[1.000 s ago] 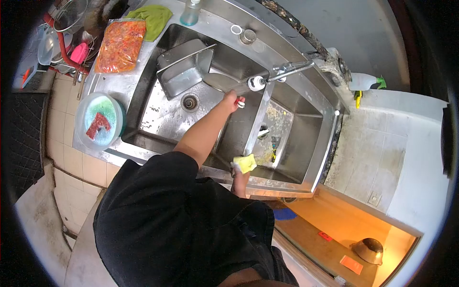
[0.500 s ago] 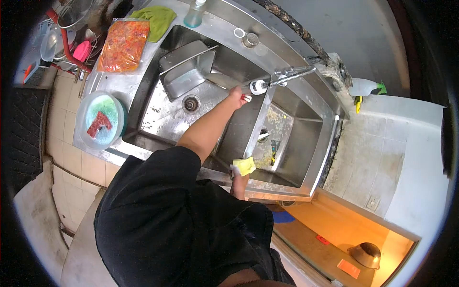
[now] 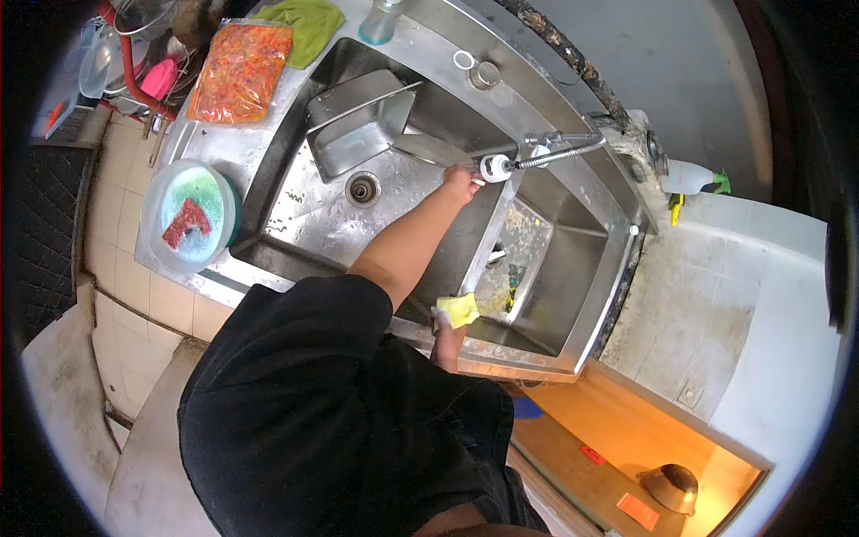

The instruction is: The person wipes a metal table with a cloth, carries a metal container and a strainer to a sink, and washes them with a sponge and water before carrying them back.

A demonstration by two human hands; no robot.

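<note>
Head view: left hand, fingers clenched on the handle of a knife. The blade lies over the left sink basin, just beside the faucet spray head. A second ago this hand sat farther from the spray head. Right hand, fingers grasping a yellow sponge at the near rim, position unchanged.

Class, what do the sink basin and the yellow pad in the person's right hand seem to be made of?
The sink basin looks like stainless steel: brushed grey with dull reflections. The yellow pad in the right hand is probably soft foam sponge: matte, and bent in the grip.
</note>
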